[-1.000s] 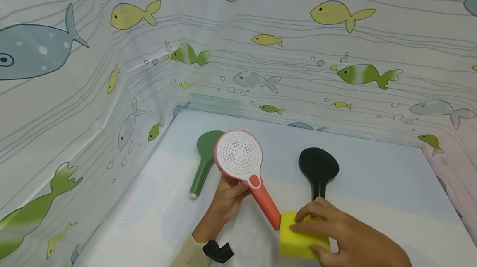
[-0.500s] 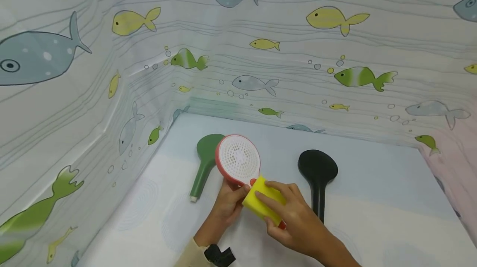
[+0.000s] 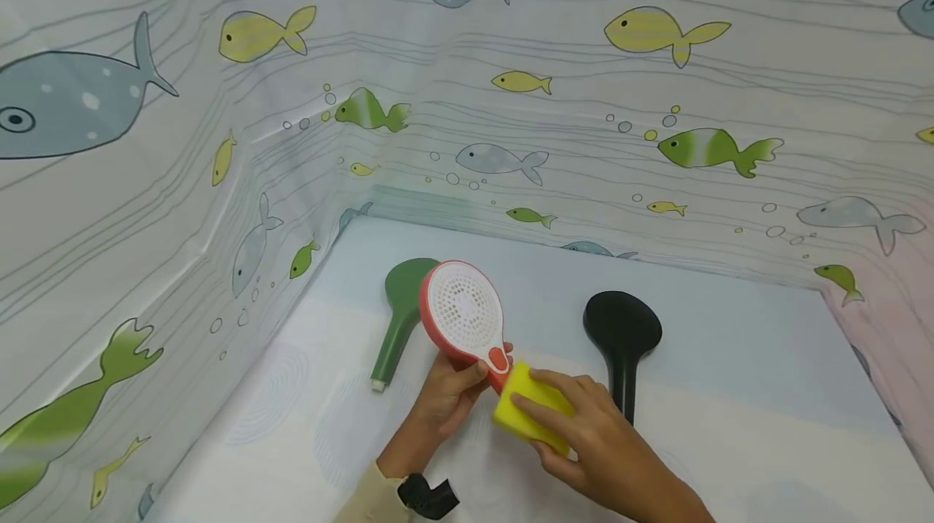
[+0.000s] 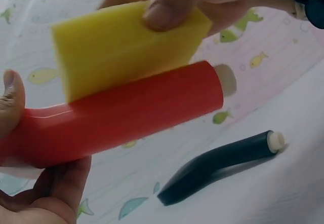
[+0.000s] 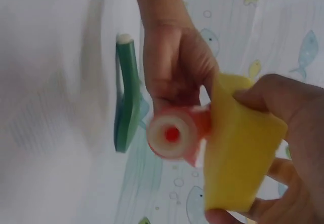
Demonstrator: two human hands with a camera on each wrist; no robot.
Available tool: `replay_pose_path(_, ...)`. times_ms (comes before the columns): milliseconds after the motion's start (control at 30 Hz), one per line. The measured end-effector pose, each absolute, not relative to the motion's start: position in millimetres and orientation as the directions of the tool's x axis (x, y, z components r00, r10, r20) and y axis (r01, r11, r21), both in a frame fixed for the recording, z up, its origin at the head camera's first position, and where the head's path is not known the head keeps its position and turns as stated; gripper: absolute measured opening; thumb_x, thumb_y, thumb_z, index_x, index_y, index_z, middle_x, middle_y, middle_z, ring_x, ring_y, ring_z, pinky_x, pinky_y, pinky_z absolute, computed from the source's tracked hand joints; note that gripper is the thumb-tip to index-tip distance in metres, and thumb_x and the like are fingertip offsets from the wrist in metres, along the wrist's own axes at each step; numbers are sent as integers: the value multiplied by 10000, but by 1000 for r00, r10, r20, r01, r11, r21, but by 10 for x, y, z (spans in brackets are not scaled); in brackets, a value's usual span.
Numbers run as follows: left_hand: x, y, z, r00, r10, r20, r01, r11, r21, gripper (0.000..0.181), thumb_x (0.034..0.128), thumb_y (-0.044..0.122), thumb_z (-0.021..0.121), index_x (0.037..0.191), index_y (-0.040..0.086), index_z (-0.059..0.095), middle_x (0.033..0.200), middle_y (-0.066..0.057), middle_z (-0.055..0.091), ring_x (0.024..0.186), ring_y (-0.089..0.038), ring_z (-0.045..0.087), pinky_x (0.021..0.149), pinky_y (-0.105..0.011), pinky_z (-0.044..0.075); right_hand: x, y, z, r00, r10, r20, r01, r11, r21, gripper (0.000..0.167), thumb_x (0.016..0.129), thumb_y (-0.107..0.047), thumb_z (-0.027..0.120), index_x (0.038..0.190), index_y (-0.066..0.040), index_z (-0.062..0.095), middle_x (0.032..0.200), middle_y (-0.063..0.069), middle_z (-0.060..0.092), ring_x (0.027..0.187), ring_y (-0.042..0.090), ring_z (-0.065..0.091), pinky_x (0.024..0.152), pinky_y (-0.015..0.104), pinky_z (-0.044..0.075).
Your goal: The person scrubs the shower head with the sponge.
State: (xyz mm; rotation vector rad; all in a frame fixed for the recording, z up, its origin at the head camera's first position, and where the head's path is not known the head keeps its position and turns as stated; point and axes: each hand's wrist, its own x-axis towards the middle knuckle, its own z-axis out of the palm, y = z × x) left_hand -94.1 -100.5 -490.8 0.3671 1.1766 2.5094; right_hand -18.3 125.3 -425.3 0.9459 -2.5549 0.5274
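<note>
My left hand [image 3: 447, 395] grips a red shower head [image 3: 464, 306] at the neck, its white nozzle face turned up and its handle slanting down to the right. A yellow sponge [image 3: 534, 408] is pinched between the thumb and fingers of my right hand [image 3: 601, 434]. In the left wrist view the sponge [image 4: 121, 51] lies along the red handle [image 4: 152, 102], touching it. The right wrist view shows the handle's pale round end [image 5: 172, 134] beside the sponge. In the head view most of the handle is hidden behind the sponge and the right hand.
A green shower head [image 3: 400, 320] lies on the table behind the left hand, partly covered by the red one. A black shower head [image 3: 623, 332] lies to the right, its handle end hidden by the right hand. Fish-patterned cloth walls [image 3: 438, 126] border the table [image 3: 730, 393].
The right hand brought the sponge left from beside the handle's end onto the handle, then slid it slightly down toward that end. The left hand keeps its grip, and the shower head has tilted a little.
</note>
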Motion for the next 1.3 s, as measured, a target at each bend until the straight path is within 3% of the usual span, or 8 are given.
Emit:
replay_pose_path(167,-936,-976,-4881,-913,405,48,-228,-606,762,773,973,67,626,1544,262,143,1213,-82,526,1056,-214,702,993,-406,527,-107,1432,-4195,-728,-628,276,-686,662,-303,643,795,-290,827,1367,-437,571,1388,-79,560,1084,109,546,795,242,592)
replay_pose_path(267,-940,-967,-4872,-911,410,40,-242,-612,753,803,986,47,587,1561,344,112,1167,-78,483,955,-175,676,974,-385,550,-77,1494,-4154,-717,-665,210,-687,623,-373,599,859,-328,781,1389,-459,534,1422,-120,533,1113,107,557,817,248,592)
replay_pose_path(533,-951,-1005,-4891,-874,470,126,-242,-644,726,698,1059,130,442,1583,424,87,1216,-53,477,928,-121,574,927,-260,543,-100,1324,-4198,-705,-564,431,-707,608,-361,623,808,-299,830,1375,-366,581,1378,-65,543,1112,98,561,849,143,546)
replay_pose_path(700,-956,-1040,-4907,-845,501,189,-276,-710,648,572,1095,248,284,1584,430,51,1286,-77,400,1075,-164,497,1006,-262,497,-184,1187,-4205,-733,-455,506,-662,647,-377,608,804,-274,826,1367,-330,602,1403,-19,528,1170,146,542,838,238,582)
replay_pose_path(933,-960,-1036,-4917,-825,513,237,-305,-758,577,513,1111,277,164,1581,462,74,1627,26,155,1304,-154,450,1127,-314,420,-326,993,-4286,-691,-420,589,-687,636,-352,505,889,-303,749,1371,-233,617,1392,65,540,1185,209,531,856,351,597)
replay_pose_path(1100,-961,-1044,-4920,-824,503,261,-307,-783,542,566,1111,174,196,1587,445,51,1515,25,398,1258,-147,534,1107,-291,437,-350,938,-4360,-694,-409,593,-680,642,-353,583,817,-217,806,1369,-233,620,1371,71,550,1143,210,549,832,358,605)
replay_pose_path(1200,-978,-1070,-4924,-834,490,255,-296,-786,542,620,1100,101,232,1588,427,31,1467,44,448,1262,-149,540,1116,-304,430,-324,975,-4383,-725,-409,554,-656,653,-377,619,786,-199,828,1367,-257,621,1366,46,553,1138,188,546,811,327,609)
replay_pose_path(1300,-1006,-1090,-4937,-838,484,251,-288,-784,549,584,1088,61,288,1597,279,105,1467,21,475,1288,-199,563,1130,-345,417,-305,1053,-4384,-767,-413,491,-625,655,-425,612,789,-196,831,1359,-283,625,1368,12,552,1159,174,548,827,314,604)
